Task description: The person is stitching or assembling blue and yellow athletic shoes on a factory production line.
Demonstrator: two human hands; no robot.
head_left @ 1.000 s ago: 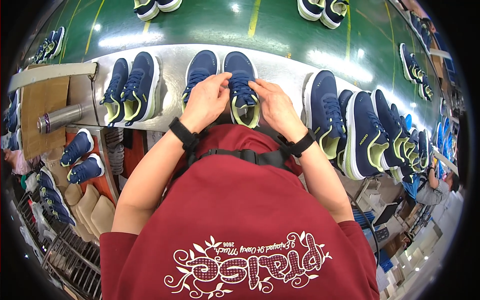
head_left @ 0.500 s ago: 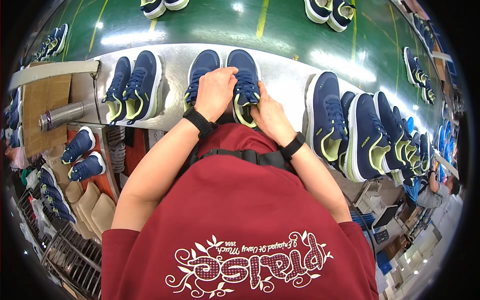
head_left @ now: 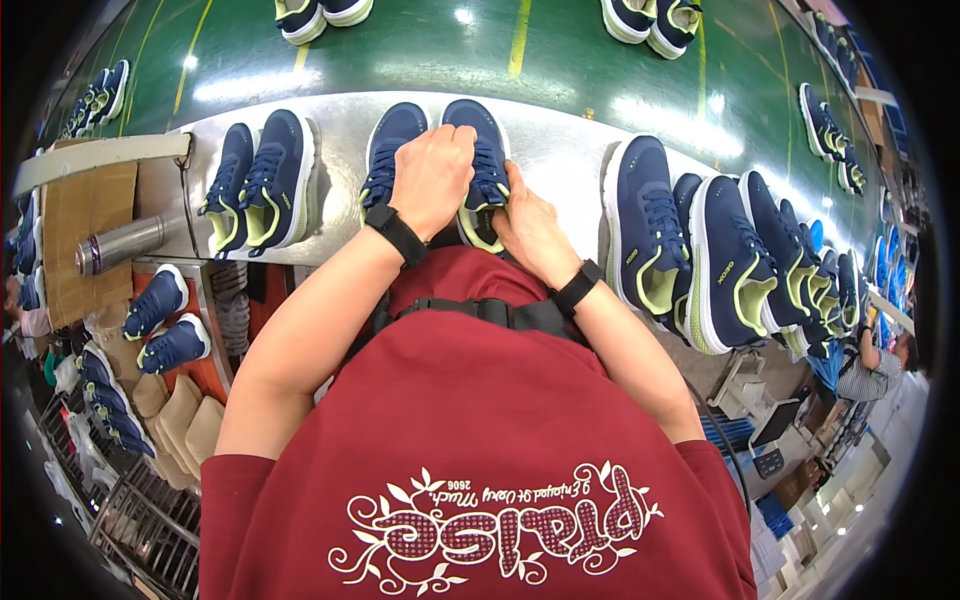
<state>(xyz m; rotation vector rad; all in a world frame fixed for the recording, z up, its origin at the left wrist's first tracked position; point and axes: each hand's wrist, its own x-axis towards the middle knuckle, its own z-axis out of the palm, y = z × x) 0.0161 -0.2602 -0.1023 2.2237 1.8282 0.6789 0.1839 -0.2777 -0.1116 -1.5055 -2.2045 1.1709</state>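
Note:
Two navy sneakers with lime linings and white soles stand side by side in front of me, toes pointing away. My left hand (head_left: pixel 435 178) reaches across the left sneaker (head_left: pixel 397 122) to the laces of the right sneaker (head_left: pixel 474 118). Its fingers are curled closed over the lacing, and the fingertips are partly hidden, so what they pinch does not show. At the right sneaker's heel side, my right hand (head_left: pixel 532 225) grips the collar and side wall, thumb along the upper and some fingers tucked out of sight at the opening.
A metal ledge (head_left: pixel 340 135) carries the shoes, with a green conveyor belt (head_left: pixel 400 55) beyond it bearing more pairs. Another pair (head_left: pixel 262 180) stands to the left, beside a metal cylinder (head_left: pixel 125 245). Several sneakers (head_left: pixel 735 265) crowd the right side. A person (head_left: pixel 870 375) is far right.
My left hand's fingers have curled in more over the right sneaker's laces. My right hand keeps its place on that shoe. The whole view has shifted slightly.

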